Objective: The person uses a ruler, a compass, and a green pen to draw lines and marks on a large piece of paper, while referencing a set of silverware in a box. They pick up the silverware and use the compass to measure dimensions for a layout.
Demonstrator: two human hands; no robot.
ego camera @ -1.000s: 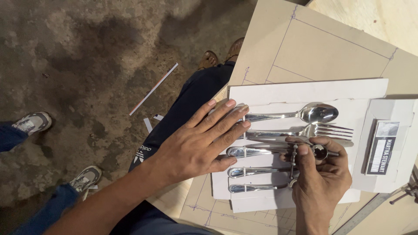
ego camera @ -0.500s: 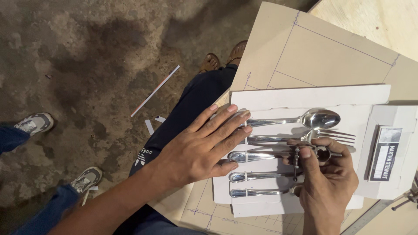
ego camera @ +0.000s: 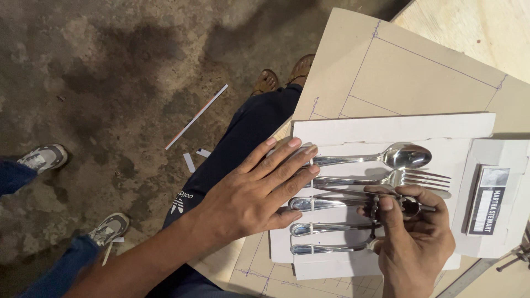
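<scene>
My left hand is staying flat where it was a second ago, while my right hand is shifting only slightly along the cutlery. I am spreading the left hand's fingers wide and pressing them down on the handle ends of the silver cutlery set, which is lying in rows on a white card tray. My right hand is pinching a thin dark tie that is running across the handles, thumb and fingers closed on it just beyond the left fingertips. Just above the right hand, a spoon and a fork are lying with their heads pointing away from my left hand. Past the right hand, a small dark label is sitting on a white flap of the tray. Everything is resting on a pale cardboard sheet with pencil lines. Beyond my left wrist, my dark trousers are showing over the stained concrete floor, where another person's grey shoes are standing.
</scene>
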